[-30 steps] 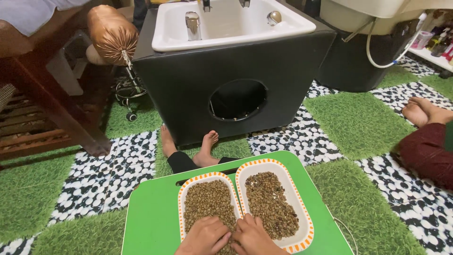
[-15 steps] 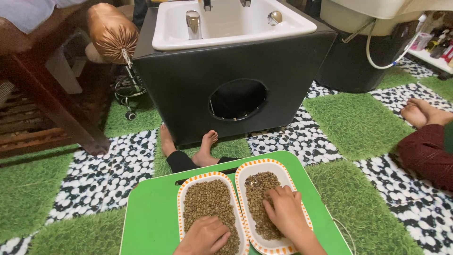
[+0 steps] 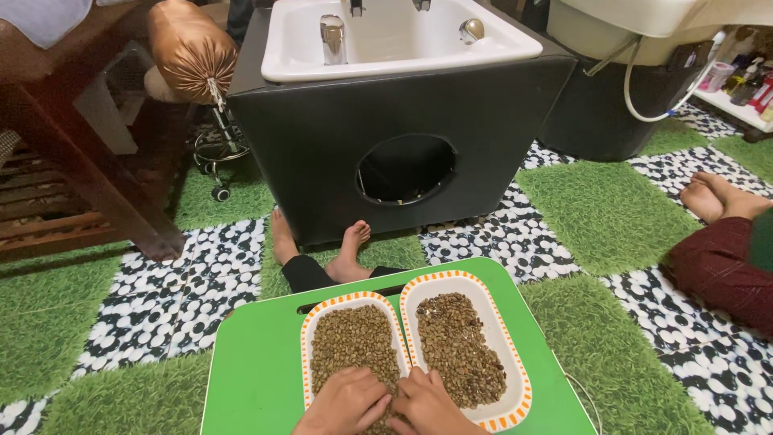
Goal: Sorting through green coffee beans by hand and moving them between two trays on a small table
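Both hands meet at the near end of the left dish of beans.

The left hand [image 3: 345, 403] and right hand [image 3: 424, 403] press fingertips into the beans [image 3: 352, 342] of the left dish [image 3: 309, 342]; whether they pinch any, I cannot tell. 2 long white orange-rimmed dishes lie side by side on a green tray [image 3: 258, 354], long axes running near to far. The right dish [image 3: 515, 379] sits just beside. Far right, bottles [image 3: 737, 76] crowd a shelf.

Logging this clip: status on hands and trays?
Left hand and right hand together, fingers in the beans of the left tray. Right tray of beans untouched. Nothing in the way.
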